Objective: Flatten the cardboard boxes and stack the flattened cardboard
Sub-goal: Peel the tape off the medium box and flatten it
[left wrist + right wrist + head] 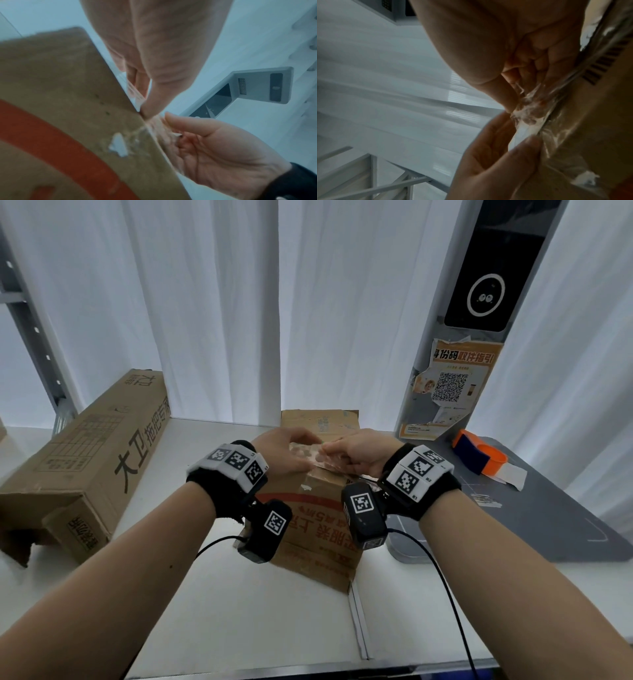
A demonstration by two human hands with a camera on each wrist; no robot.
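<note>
A brown cardboard box (315,529) with red print stands upright on the white table (239,611), straight in front of me. Both hands are at its top edge. A crumpled strip of clear tape (310,451) runs between them and still clings to the box. My left hand (298,448) curls over the top, its thumb (150,108) pressing the tape at the box (60,108) corner. My right hand (339,455) pinches the tape (530,115) with curled fingers (181,123). The box top under the hands is hidden.
A long closed cardboard box (85,460) lies at the left of the table. Another piece of cardboard (322,419) stands behind the hands. An orange tape dispenser (479,457) sits on a grey mat (548,525) at the right, next to a grey pillar (455,371) bearing a poster.
</note>
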